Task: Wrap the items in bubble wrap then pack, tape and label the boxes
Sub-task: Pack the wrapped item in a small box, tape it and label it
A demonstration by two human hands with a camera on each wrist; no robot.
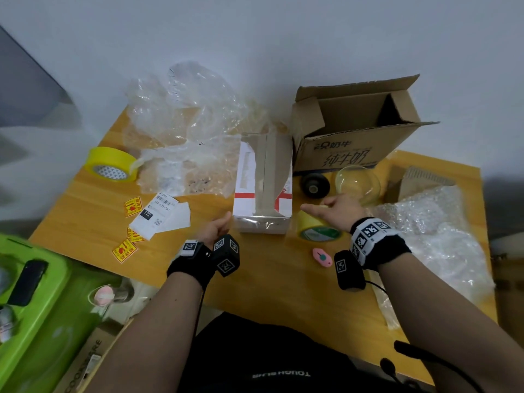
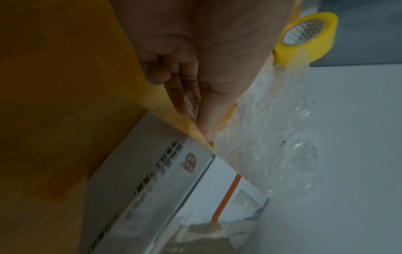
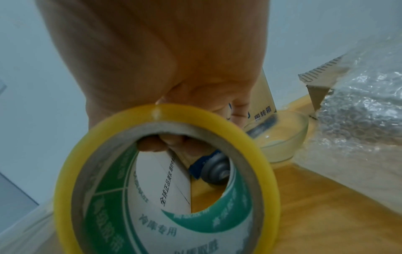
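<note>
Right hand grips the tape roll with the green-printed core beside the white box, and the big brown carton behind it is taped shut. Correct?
Not quite. The right hand does grip the tape roll beside the white box, but the head view shows the brown carton open, flaps up.

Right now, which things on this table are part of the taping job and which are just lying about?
In use:
white box
tape roll held by the right hand
left hand, beside the box

Lying about:
second tape roll
glass bowl
pink cutter
open carton
</note>
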